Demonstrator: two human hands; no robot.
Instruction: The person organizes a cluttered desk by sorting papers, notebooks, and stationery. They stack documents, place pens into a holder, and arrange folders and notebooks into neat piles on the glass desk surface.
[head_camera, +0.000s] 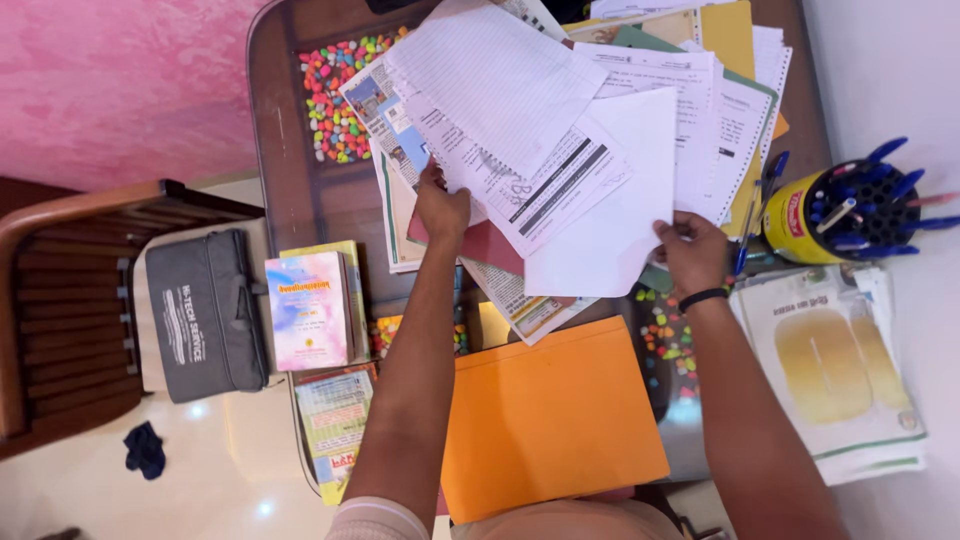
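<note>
Head view: the left hand (441, 208) pinches a lined white paper sheet (497, 85) atop the loose paper pile (700, 110) on the glass table (280, 150); the right hand (692, 252) grips a blank white sheet (615, 215). Fingertips hidden beneath; the orange card envelope (550, 415) covers the table's near part.

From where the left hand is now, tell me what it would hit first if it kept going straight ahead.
The left hand points up the table and already touches the pile of loose papers. Going on, it would likely push into the lined sheet first, though layering is unclear.
</note>
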